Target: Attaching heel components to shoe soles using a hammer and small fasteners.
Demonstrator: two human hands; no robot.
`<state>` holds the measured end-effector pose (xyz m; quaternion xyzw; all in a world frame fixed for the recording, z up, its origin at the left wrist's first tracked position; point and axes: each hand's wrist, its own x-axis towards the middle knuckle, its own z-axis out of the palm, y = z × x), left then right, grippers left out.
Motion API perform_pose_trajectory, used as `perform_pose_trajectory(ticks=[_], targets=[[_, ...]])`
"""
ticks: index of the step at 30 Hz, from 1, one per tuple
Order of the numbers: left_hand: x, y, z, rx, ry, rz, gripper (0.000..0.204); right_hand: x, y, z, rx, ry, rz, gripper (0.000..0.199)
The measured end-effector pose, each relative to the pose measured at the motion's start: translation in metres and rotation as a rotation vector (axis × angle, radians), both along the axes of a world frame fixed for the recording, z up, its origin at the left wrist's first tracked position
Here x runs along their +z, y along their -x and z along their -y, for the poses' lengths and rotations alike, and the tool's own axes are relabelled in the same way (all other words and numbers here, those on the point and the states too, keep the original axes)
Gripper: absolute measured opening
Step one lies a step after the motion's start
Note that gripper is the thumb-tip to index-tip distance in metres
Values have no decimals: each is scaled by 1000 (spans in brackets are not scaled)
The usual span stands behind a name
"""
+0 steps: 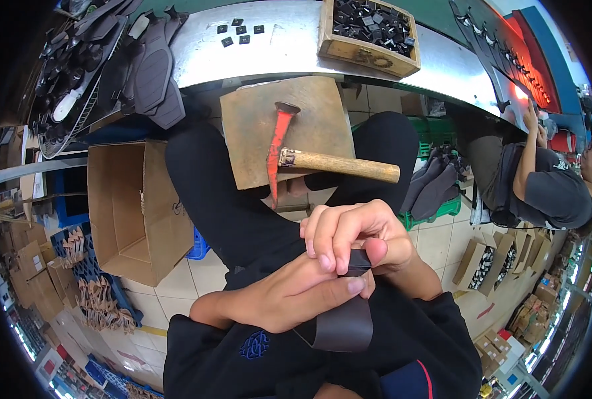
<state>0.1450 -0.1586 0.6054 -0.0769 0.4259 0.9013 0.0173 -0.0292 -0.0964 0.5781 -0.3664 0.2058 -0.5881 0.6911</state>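
Dark leather strap (344, 319) is held over the lap, pinched closed at its upper end by the right hand (356, 236) and supported by the left hand (289, 292); the fold appears in progress, firmer pressing judged next.

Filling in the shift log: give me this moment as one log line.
left hand: holds dark strap | right hand: pinches strap's top end | hammer: lies on wood block, untouched | open carton: at left
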Motion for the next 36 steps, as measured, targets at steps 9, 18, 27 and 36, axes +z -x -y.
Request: perform_pose_trajectory(ticks=[9, 18, 27, 36], targets=[[-4, 7, 3, -70, 60, -37, 28, -7, 3, -5, -72, 121, 67, 49], [7, 18, 8, -84, -163, 35, 26, -7, 15, -4, -202, 141, -211, 50], [-4, 23, 0, -338, -333, -164, 31, 38, 66, 21, 122, 847, -754, 30], [-22, 27, -18, -416, -270, -384, 37, 75, 61, 17, 346, 1047, -964, 30]])
